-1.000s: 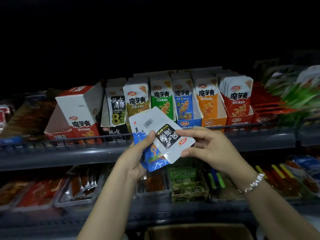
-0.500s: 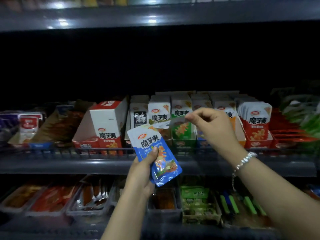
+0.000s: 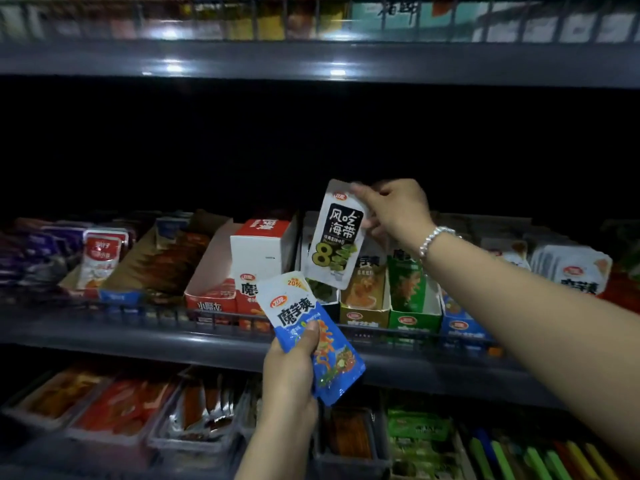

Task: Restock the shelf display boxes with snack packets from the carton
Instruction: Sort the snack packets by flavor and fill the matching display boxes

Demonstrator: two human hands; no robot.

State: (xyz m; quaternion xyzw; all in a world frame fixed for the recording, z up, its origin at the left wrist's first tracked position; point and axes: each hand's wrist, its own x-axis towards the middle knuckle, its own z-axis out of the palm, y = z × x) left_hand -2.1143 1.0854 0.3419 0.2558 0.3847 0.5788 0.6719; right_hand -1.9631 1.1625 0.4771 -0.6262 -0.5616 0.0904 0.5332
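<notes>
Mid-restock: right hand (image 3: 394,211) pinches white-and-black foil seaweed packet (image 3: 335,237) by top corner, above the dark display box (image 3: 323,296), not yet in. Left hand (image 3: 294,372) grips blue-and-white foil snack packets (image 3: 311,337) near shelf front, still to place; carton not visible.

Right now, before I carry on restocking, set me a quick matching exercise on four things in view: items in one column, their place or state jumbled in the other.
Items
1. white seaweed packet
2. blue packet
3. red-and-white display box
4. green display box

Places or states
A. stands on the middle shelf, right of the yellow box
B. gripped low by the left hand
C. pinched at its top corner by the right hand
D. stands on the middle shelf, left of the seaweed packet

Pairs: 1-C, 2-B, 3-D, 4-A
</notes>
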